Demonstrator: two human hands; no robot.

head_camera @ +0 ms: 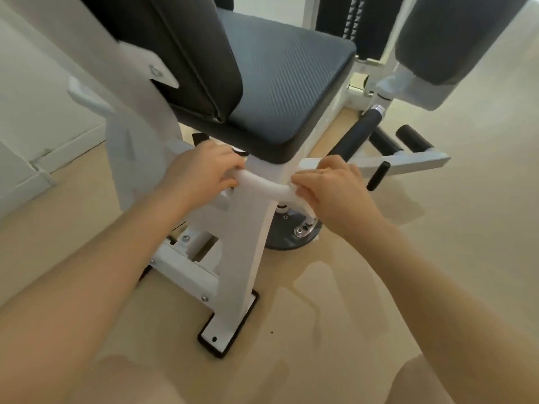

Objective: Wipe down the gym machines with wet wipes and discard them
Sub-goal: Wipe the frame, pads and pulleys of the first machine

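Wiping step: my left hand (pixel 201 167) grips curved white bar (pixel 262 186); right hand (pixel 329 185) pinches wipe (pixel 294 195) there. Next, seemingly: slide along.

Backrest (pixel 175 53) cut off by top edge. Pad (pixel 455 39) at right cut by top edge; weight stack (pixel 350 21) behind seat only partly in view. Left frame bracket (pixel 137 91) motion-blurred. Left hand (pixel 201 170) fingertips hidden behind white bar (pixel 259 185). Wipe (pixel 294 195) mostly hidden under right hand (pixel 329 188); extent unclear. Both forearms cut by bottom and side edges.
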